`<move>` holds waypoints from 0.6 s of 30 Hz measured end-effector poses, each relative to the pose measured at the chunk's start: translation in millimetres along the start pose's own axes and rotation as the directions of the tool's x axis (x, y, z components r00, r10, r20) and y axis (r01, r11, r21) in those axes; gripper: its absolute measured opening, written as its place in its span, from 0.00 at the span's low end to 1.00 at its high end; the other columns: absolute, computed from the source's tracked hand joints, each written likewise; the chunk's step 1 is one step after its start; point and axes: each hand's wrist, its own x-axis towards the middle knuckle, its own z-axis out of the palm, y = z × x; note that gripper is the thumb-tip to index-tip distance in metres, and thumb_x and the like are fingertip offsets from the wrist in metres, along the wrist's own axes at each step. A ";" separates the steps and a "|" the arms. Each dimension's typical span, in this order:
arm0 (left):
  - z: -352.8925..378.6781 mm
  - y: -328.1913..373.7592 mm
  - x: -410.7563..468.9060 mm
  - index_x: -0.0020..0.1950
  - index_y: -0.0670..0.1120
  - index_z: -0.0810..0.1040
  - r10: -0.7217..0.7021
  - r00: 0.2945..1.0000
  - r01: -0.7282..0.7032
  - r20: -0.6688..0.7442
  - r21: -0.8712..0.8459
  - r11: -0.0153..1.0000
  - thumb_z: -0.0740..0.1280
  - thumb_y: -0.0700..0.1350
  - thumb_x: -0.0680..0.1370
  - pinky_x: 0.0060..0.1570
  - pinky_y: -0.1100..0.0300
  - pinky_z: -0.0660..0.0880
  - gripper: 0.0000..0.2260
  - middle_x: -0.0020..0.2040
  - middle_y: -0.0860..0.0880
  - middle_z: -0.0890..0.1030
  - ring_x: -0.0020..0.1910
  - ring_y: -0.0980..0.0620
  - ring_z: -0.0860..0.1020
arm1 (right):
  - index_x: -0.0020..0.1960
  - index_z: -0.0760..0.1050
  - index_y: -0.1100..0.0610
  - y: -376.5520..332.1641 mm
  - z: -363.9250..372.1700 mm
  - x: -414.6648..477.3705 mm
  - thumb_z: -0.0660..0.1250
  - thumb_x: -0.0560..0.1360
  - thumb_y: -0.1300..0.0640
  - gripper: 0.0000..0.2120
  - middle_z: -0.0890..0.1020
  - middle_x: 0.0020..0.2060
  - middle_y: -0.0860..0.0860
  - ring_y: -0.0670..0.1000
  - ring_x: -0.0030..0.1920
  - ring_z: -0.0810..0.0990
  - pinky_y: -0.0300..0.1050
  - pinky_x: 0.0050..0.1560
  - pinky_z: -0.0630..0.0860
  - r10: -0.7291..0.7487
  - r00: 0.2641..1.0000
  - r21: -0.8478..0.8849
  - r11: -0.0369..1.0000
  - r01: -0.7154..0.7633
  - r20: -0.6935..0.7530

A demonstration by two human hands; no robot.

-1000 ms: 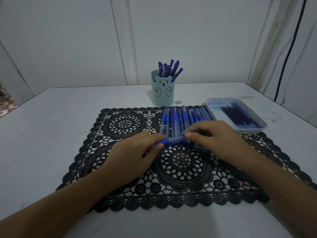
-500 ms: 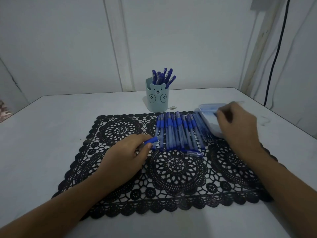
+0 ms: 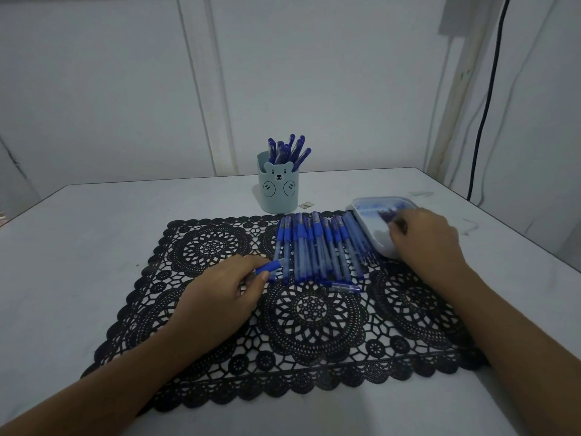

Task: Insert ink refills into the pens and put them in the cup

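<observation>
My left hand (image 3: 220, 294) rests on the black lace mat (image 3: 220, 357) and grips a blue pen (image 3: 268, 267) whose capped end sticks out past my thumb. A row of several blue pens (image 3: 317, 247) lies on the mat's far side. One short pen piece (image 3: 345, 288) lies crosswise below the row. My right hand (image 3: 424, 237) reaches into the pale tray (image 3: 367, 206) of dark ink refills (image 3: 388, 214), fingers curled down among them; whether it pinches one is hidden. The light-blue bear cup (image 3: 278, 190) stands behind the row with several pens in it.
The white table (image 3: 94, 247) ends at a wall just behind the cup. A small tag (image 3: 306, 203) lies beside the cup. A black cable (image 3: 485, 105) hangs down the wall at the right.
My right hand let go of the pen and moved right to the refill tray. My left hand kept the pen and stayed on the mat. The camera tilted up slightly.
</observation>
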 end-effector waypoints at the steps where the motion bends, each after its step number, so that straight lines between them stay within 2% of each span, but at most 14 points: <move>1: 0.1 0.1 0.1 0.54 0.54 0.78 -0.002 1.000 0.002 0.001 0.001 1.000 0.53 0.59 0.72 0.39 0.61 0.74 0.19 0.41 0.58 0.78 0.39 0.60 0.75 | 0.50 0.78 0.59 4.1 -0.7 2.8 0.60 0.76 0.55 0.10 0.79 0.46 0.56 0.59 0.48 0.76 0.50 0.47 0.70 0.054 0.998 -0.053 0.997 -0.052 0.040; 3: 0.2 0.5 0.1 0.54 0.54 0.78 -0.007 1.000 0.007 0.004 0.002 1.000 0.53 0.59 0.72 0.39 0.63 0.73 0.20 0.40 0.59 0.78 0.39 0.61 0.75 | 0.47 0.78 0.57 10.4 0.1 7.5 0.60 0.75 0.54 0.09 0.79 0.44 0.56 0.58 0.49 0.76 0.50 0.48 0.68 0.151 0.981 -0.127 0.983 -0.135 0.122; 6: 0.4 0.4 0.1 0.54 0.55 0.78 -0.016 1.000 0.016 0.010 0.004 1.000 0.52 0.60 0.72 0.38 0.66 0.71 0.21 0.40 0.61 0.77 0.41 0.61 0.74 | 0.40 0.77 0.57 15.7 3.4 14.3 0.64 0.71 0.53 0.07 0.77 0.38 0.55 0.56 0.43 0.75 0.49 0.46 0.67 0.236 0.946 -0.141 0.968 -0.209 0.222; 9: 0.2 0.9 0.1 0.54 0.57 0.77 -0.039 0.999 0.039 0.029 0.004 0.999 0.51 0.61 0.71 0.40 0.63 0.73 0.21 0.41 0.60 0.78 0.41 0.61 0.75 | 0.41 0.77 0.57 16.8 5.2 19.8 0.67 0.69 0.51 0.08 0.77 0.38 0.54 0.56 0.42 0.75 0.49 0.46 0.70 0.273 0.916 -0.139 0.960 -0.242 0.295; 15: 0.3 1.0 0.0 0.54 0.57 0.77 -0.044 0.998 0.044 0.033 -0.005 0.999 0.51 0.62 0.71 0.41 0.60 0.74 0.21 0.41 0.60 0.78 0.41 0.61 0.75 | 0.38 0.73 0.58 16.0 5.9 23.6 0.67 0.68 0.56 0.06 0.76 0.37 0.55 0.56 0.42 0.76 0.46 0.43 0.69 0.296 0.906 -0.145 0.954 -0.263 0.304; 18: -0.2 1.5 -0.3 0.54 0.57 0.77 -0.044 0.999 0.044 0.032 -0.004 0.999 0.51 0.61 0.71 0.40 0.59 0.74 0.21 0.41 0.59 0.78 0.41 0.61 0.75 | 0.41 0.73 0.58 14.2 5.2 25.1 0.67 0.69 0.57 0.05 0.76 0.39 0.55 0.55 0.43 0.75 0.46 0.45 0.70 0.312 0.897 -0.159 0.948 -0.275 0.313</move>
